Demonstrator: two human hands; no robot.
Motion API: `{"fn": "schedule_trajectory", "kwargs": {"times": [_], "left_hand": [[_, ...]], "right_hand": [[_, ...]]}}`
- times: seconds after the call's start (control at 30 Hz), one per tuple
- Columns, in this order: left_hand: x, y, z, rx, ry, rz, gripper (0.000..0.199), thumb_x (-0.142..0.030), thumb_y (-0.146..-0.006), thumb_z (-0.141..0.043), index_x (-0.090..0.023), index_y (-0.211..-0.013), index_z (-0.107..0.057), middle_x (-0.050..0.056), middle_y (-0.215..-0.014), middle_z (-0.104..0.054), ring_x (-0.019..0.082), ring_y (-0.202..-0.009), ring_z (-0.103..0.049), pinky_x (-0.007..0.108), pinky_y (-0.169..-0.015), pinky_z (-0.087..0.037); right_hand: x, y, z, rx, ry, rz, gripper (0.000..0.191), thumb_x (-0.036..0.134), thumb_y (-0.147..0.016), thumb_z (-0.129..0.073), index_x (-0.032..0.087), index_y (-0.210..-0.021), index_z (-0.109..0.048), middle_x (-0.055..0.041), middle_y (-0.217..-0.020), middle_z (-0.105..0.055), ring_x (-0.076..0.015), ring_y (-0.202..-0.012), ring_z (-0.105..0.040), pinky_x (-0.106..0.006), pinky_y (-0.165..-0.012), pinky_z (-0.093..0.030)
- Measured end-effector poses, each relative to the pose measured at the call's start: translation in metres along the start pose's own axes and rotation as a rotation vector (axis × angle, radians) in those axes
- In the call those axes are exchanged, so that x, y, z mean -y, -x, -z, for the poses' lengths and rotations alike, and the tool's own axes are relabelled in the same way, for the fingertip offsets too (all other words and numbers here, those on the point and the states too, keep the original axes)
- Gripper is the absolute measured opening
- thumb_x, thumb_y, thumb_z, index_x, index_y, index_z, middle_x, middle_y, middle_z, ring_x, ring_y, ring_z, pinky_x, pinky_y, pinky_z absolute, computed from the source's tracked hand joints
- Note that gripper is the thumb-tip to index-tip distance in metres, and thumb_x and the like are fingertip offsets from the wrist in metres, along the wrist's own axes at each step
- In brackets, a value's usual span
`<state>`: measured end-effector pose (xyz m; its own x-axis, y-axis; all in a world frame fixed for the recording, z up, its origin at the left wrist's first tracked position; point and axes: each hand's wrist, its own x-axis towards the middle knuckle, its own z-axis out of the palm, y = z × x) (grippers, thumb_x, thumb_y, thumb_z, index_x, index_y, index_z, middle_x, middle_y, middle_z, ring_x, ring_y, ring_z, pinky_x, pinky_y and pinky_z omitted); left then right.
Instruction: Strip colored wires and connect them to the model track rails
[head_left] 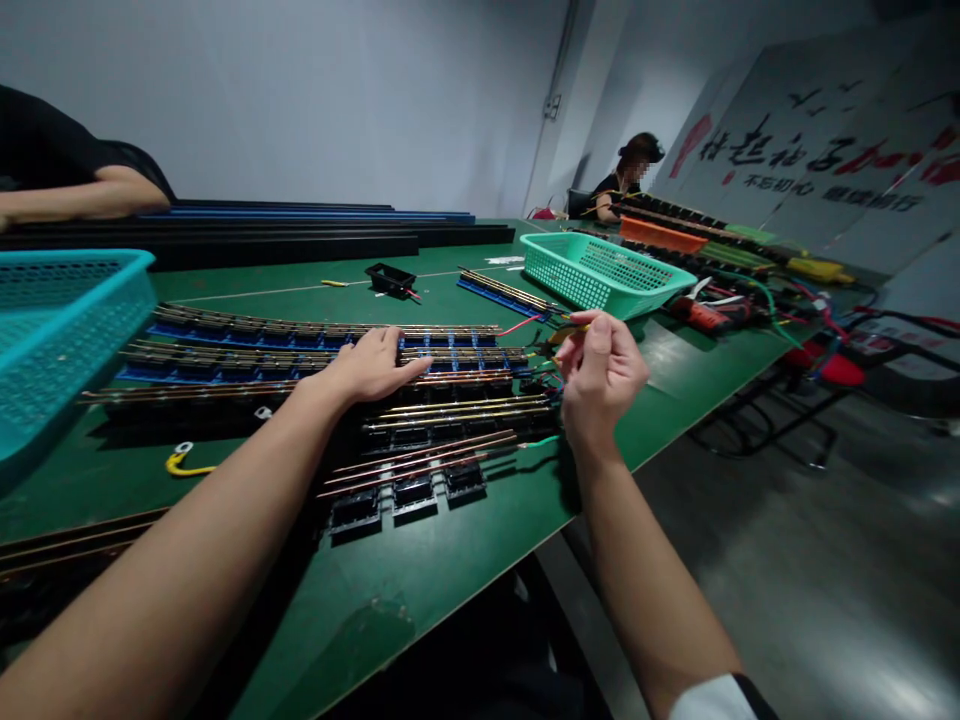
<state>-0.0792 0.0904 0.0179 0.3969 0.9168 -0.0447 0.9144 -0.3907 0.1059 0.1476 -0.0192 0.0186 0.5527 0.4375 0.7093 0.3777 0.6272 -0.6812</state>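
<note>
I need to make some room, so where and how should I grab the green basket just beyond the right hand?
I'd pinch the near long side of the green basket at its rim, coming from above on the person's side, thumb outside, fingers inside. It sits upright, and its rim tops a raised mesh wall. The right hand looks nearest.

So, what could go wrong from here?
The left hand lies across the blue strips and might nudge them out of line. The right hand is pinched close to the pink wire, so a snag could tug it. The copper rods lying over separate black blocks could shift if a forearm brushes them.
</note>
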Motion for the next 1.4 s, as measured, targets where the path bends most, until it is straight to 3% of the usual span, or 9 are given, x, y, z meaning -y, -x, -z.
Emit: {"fn": "schedule_trajectory", "kwargs": {"times": [0.27,0.4,0.63,0.9,1.07,1.13,1.27,1.4], "left_hand": [[-0.002,0.003,0.005,0.07,-0.03,0.023,0.085,-0.072,-0.091,-0.021,-0.016,-0.151,-0.041,0.017,-0.161,-0.036,0.036,-0.144,-0.039,0.052,-0.112,-0.038],[-0.017,0.013,0.011,0.08,-0.044,0.07,0.085,-0.071,-0.093,-0.017,-0.015,-0.155,-0.036,0.018,-0.16,-0.036,0.038,-0.145,-0.038,0.06,-0.115,-0.032],[-0.042,0.028,0.002,0.052,-0.074,-0.005,0.087,-0.071,-0.094,-0.015,-0.014,-0.158,-0.029,0.018,-0.163,-0.031,0.036,-0.15,-0.027,0.061,-0.119,-0.022],[-0.038,0.031,-0.011,-0.073,-0.095,-0.068,0.082,-0.068,-0.096,-0.018,-0.012,-0.153,-0.037,0.021,-0.155,-0.042,0.037,-0.142,-0.039,0.055,-0.114,-0.033],[-0.038,0.031,-0.012,-0.084,-0.107,-0.067,0.08,-0.068,-0.096,-0.02,-0.013,-0.151,-0.04,0.02,-0.151,-0.046,0.036,-0.138,-0.043,0.052,-0.11,-0.038],[-0.038,0.03,-0.012,-0.095,-0.114,-0.067,0.08,-0.068,-0.096,-0.021,-0.014,-0.15,-0.04,0.02,-0.15,-0.047,0.036,-0.138,-0.043,0.051,-0.109,-0.039],[-0.039,0.029,-0.014,-0.114,-0.117,-0.074,0.078,-0.067,-0.097,-0.022,-0.014,-0.15,-0.042,0.02,-0.15,-0.048,0.036,-0.137,-0.044,0.049,-0.109,-0.039],[-0.04,0.029,-0.014,-0.117,-0.122,-0.074,0.077,-0.066,-0.097,-0.022,-0.013,-0.15,-0.041,0.019,-0.15,-0.048,0.036,-0.137,-0.044,0.05,-0.108,-0.04]], "right_hand": [[-0.007,0.005,0.02,0.099,-0.004,0.003,0.029,0.049,-0.098,-0.052,0.023,-0.096,-0.065,0.0021,-0.062,-0.056,-0.0111,-0.054,-0.056,-0.027,-0.052,-0.044],[-0.01,0.004,0.022,0.088,-0.013,-0.026,0.031,0.051,-0.098,-0.052,0.023,-0.094,-0.065,0.0024,-0.062,-0.055,-0.0107,-0.053,-0.055,-0.026,-0.051,-0.043],[-0.008,0.011,0.029,0.051,-0.031,-0.034,0.031,0.052,-0.097,-0.054,0.023,-0.093,-0.064,0.0026,-0.061,-0.054,-0.0102,-0.052,-0.054,-0.025,-0.048,-0.04],[-0.013,0.011,0.03,0.067,-0.074,-0.045,0.027,0.048,-0.097,-0.055,0.023,-0.093,-0.065,0.0031,-0.061,-0.055,-0.0097,-0.051,-0.052,-0.024,-0.049,-0.039],[-0.017,0.016,0.033,0.083,0.011,-0.015,0.028,0.043,-0.096,-0.057,0.022,-0.081,-0.065,0.0041,-0.058,-0.053,-0.0095,-0.048,-0.048,-0.024,-0.048,-0.038],[-0.017,0.02,0.034,0.172,0.111,0.07,0.027,0.039,-0.095,-0.058,0.022,-0.076,-0.066,0.0038,-0.057,-0.054,-0.0094,-0.048,-0.047,-0.024,-0.049,-0.037],[-0.016,0.025,0.031,0.476,0.24,0.318,0.022,0.029,-0.092,-0.062,0.02,-0.074,-0.071,0.0031,-0.056,-0.06,-0.0086,-0.047,-0.049,-0.023,-0.049,-0.038],[-0.014,0.025,0.029,0.581,0.281,0.405,0.025,0.024,-0.092,-0.06,0.019,-0.072,-0.073,0.0026,-0.054,-0.061,-0.0072,-0.044,-0.049,-0.021,-0.048,-0.037]]}}
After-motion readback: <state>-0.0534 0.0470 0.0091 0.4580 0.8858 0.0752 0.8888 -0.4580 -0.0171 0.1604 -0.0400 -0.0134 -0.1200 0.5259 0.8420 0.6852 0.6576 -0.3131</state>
